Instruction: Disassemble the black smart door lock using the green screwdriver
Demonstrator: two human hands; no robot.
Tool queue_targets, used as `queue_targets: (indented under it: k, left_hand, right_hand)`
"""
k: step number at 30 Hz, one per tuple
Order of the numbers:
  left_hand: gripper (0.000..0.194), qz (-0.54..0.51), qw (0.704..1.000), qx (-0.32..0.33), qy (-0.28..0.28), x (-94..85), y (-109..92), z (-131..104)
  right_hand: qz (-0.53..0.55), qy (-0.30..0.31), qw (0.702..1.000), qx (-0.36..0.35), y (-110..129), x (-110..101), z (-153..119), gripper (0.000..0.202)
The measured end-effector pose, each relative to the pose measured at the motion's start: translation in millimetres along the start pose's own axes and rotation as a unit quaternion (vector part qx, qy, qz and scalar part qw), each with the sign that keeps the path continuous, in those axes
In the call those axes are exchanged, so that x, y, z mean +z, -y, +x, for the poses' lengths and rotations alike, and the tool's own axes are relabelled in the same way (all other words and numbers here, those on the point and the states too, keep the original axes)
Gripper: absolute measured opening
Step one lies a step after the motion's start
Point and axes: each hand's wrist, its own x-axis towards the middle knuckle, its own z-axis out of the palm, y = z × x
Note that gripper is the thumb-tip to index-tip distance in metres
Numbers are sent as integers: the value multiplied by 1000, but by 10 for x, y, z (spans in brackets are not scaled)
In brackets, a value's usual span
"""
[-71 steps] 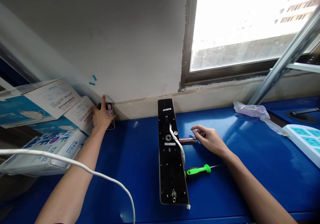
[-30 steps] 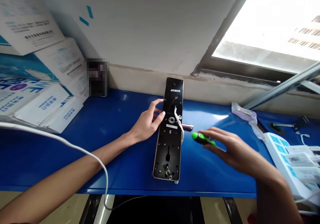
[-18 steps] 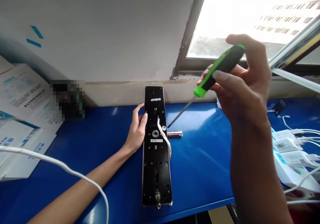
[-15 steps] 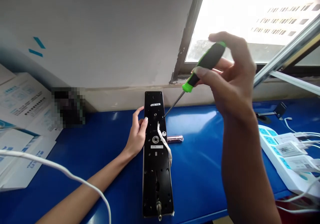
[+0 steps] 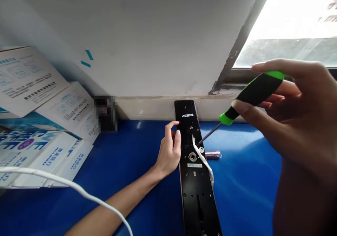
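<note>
- My right hand [image 5: 300,123] is closed on the green and black screwdriver [image 5: 256,93], with one finger up at the top end of the handle.
- My left hand [image 5: 170,153] has stayed by the left edge of the long black plate [image 5: 196,185]. My thumb and pointing finger touch that edge. I can't tell if my other fingers pinch it.
- The screwdriver tip has just moved. Half a second ago it was near a little spot higher up on the right edge. Now it is lower, right beside the white wire [image 5: 206,164] and the small white round spot [image 5: 202,149]. I can't tell if it touches the plate.
- I think this means the tool is in a tight place now, and a slip could scratch the wire.
- The plate lies face up on the blue surface [image 5: 244,190], its far end near the wall [image 5: 147,35]. Its near end is out of view now.
- A shiny pinkish tube [image 5: 213,155] pokes out from the plate's right side.
- Far to the left, more of the boxes [image 5: 34,79] shows, because my head has turned.
</note>
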Motion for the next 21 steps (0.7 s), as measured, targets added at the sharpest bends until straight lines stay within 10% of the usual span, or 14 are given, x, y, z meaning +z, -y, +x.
queue_targets:
  k: [5, 10, 13, 21]
  left_hand:
    - [33, 222, 970, 76, 69, -501, -5, 338]
    - [43, 502, 804, 147, -281, -1591, 27, 714]
    - [63, 551, 770, 106, -305, -2015, 1, 757]
    - [66, 579, 778, 34, -240, -2043, -116, 724]
  right_hand:
    - [-8, 31, 999, -5, 40, 33, -19, 62]
    - [-39, 40, 998, -2, 20, 18, -31, 58]
    - [-31, 39, 999, 20, 38, 18, -38, 57]
    - [-6, 32, 999, 29, 63, 47, -53, 59]
